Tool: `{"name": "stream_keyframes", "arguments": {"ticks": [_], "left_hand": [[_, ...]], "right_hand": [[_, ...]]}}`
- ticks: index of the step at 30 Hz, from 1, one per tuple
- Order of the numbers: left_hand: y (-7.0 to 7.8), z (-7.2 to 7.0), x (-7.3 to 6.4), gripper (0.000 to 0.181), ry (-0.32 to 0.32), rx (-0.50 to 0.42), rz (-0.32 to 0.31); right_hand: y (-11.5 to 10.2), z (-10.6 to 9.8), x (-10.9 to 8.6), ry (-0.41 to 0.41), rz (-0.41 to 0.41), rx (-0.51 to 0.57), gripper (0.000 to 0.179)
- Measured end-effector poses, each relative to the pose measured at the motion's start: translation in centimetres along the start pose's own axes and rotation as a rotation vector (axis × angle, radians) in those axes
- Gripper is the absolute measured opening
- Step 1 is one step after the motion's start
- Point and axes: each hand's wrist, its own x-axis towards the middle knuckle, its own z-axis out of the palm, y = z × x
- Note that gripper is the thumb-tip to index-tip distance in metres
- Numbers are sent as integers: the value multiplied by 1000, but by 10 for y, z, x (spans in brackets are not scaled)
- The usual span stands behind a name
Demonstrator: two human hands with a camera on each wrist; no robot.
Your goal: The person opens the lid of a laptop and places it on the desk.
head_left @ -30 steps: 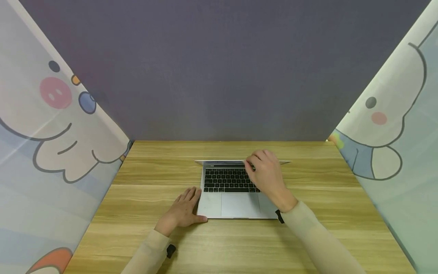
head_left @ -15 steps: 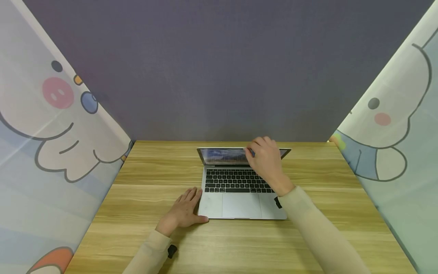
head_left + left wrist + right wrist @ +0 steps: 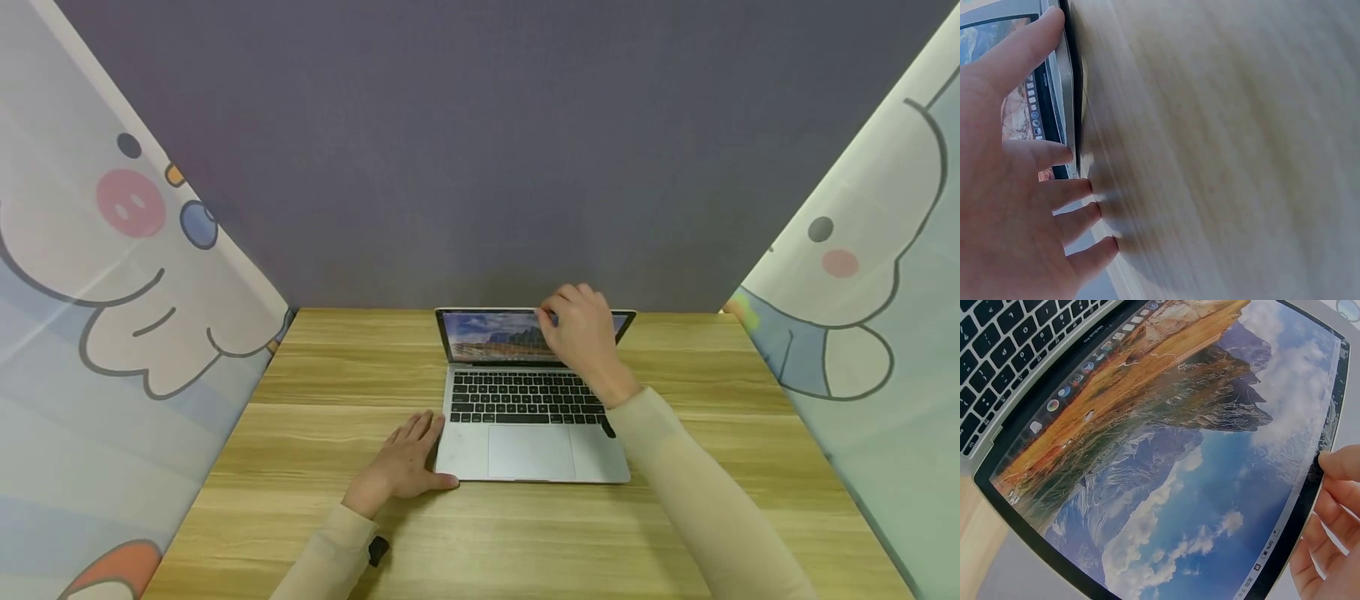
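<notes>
A silver laptop (image 3: 465, 454) lies on the wooden table with its lid raised and its screen (image 3: 487, 335) lit with a mountain landscape. My right hand (image 3: 581, 337) pinches the top edge of the lid, right of its middle. In the right wrist view the thumb (image 3: 1341, 464) lies on the screen's black border, with the other fingers behind the lid. My left hand (image 3: 403, 458) rests at the laptop's front left corner, fingers spread along its left side and thumb at the front edge. In the left wrist view those fingers (image 3: 1088, 219) reach toward the tabletop.
The wooden table (image 3: 330, 367) runs back to a dark grey panel (image 3: 495, 150). Cartoon-printed sheets (image 3: 120, 275) stand on both sides. Long light sleeves (image 3: 697, 492) cover both forearms, and a small black device (image 3: 377, 550) sits at the left wrist.
My right hand has moved up and back with the laptop's lid, which has swung from nearly edge-on to more upright, bringing the screen into view. The left hand has stayed in place.
</notes>
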Motion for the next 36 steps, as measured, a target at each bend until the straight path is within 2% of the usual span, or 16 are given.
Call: {"name": "stream_keyframes", "arguments": {"ticks": [9,24,36], "left_hand": [[1,-1,-2,109,5,-9,-4],[1,3,-1,109,21,-1,6],[1,1,-1,109,20,4,0]], "right_hand": [[6,7,10,-27,21,-8,9],[19,17,28,-121,82,-53,15],[28,29,42,-186,164,-4,16]]}}
